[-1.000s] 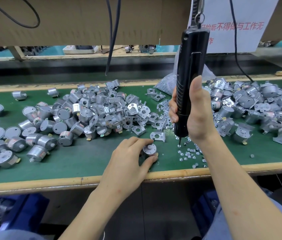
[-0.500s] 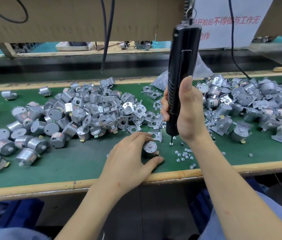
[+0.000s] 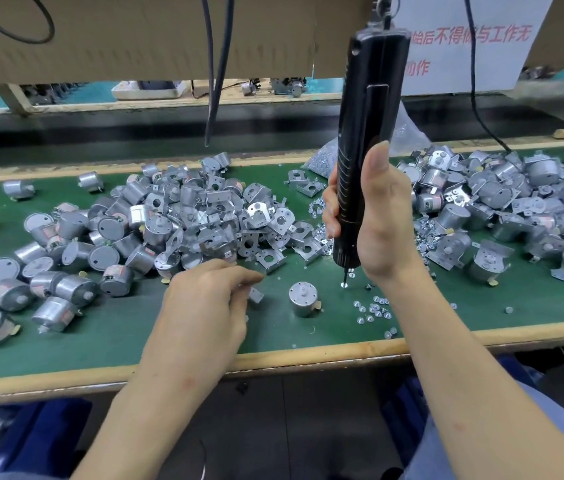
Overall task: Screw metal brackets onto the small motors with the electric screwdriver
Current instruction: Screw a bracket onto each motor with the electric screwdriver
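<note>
A small silver motor (image 3: pixel 303 299) stands shaft-up by itself on the green mat (image 3: pixel 135 327), near the front edge. Just left of it, my left hand (image 3: pixel 204 303) has its fingers curled around a small metal bracket (image 3: pixel 256 294), mostly hidden under the fingertips. My right hand (image 3: pixel 377 220) grips the black electric screwdriver (image 3: pixel 370 126) upright. Its bit touches down on a loose screw (image 3: pixel 344 284) right of the motor. Loose brackets (image 3: pixel 270 259) lie behind my left hand.
A large heap of motors (image 3: pixel 118 237) fills the left of the mat, and bracketed motors (image 3: pixel 502 209) are piled on the right. Several screws (image 3: pixel 374 308) lie near the wooden front edge (image 3: pixel 308 355). A bag of screws (image 3: pixel 408 133) and hanging cables (image 3: pixel 216 71) are behind.
My left hand has let go of the motor and moved left to a bracket at the edge of the pile. The screwdriver tip has come down onto a screw.
</note>
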Tool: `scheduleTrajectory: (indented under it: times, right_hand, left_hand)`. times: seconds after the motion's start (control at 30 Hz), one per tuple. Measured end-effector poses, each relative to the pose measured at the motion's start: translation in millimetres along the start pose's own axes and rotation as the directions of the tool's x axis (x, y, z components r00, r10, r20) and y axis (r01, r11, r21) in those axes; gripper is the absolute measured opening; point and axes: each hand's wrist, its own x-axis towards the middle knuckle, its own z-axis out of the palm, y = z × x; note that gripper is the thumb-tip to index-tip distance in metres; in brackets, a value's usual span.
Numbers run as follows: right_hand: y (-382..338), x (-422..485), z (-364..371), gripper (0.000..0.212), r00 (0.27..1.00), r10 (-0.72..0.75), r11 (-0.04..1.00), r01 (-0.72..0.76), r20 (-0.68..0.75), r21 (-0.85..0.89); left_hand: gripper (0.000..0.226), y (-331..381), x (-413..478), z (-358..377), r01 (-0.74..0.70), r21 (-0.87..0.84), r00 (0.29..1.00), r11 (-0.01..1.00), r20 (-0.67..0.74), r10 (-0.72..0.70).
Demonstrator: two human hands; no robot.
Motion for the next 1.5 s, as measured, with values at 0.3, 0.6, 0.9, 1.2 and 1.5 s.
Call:
scheduleTrajectory:
  times: [0.3,0.6,0.9,1.2,1.5]
  right_hand:
    - [1.4,-0.8,13.7,0.085,1.0,0.001,1.0,-0.001,0.015,0.005]
    - [-0.5,-2.2,15.5,0.085,1.0,-0.002,1.0,0.002,0.014,-0.003]
    - [-0.3,-3.3,20.1,0.08,1.0,-0.002,1.0,0.001,0.027,0.002]
    - [-9.0,0.1,18.0,0.092,0.998,-0.062,0.997,0.063,0.03,-0.037]
    - [-14.2,0.2,17.4,0.085,0.998,-0.049,0.998,0.05,0.027,-0.025]
  left_hand:
    - [0.03,2.4,-17.6,-1.5,0.019,-0.096,0.994,0.995,0.113,-0.008]
    - [0.032,-18.9,-10.2,-21.5,-0.158,-0.115,0.959,0.981,0.219,0.18]
    - [0.049,-43.6,-4.6,-20.8,-0.158,-0.111,0.875,0.981,0.445,0.191]
    - [0.042,-40.3,-0.6,-10.6,-0.154,-0.105,0.895,0.982,0.406,0.184]
    - [0.045,-23.8,-2.4,0.9,-0.142,-0.183,0.984,0.973,0.076,0.158]
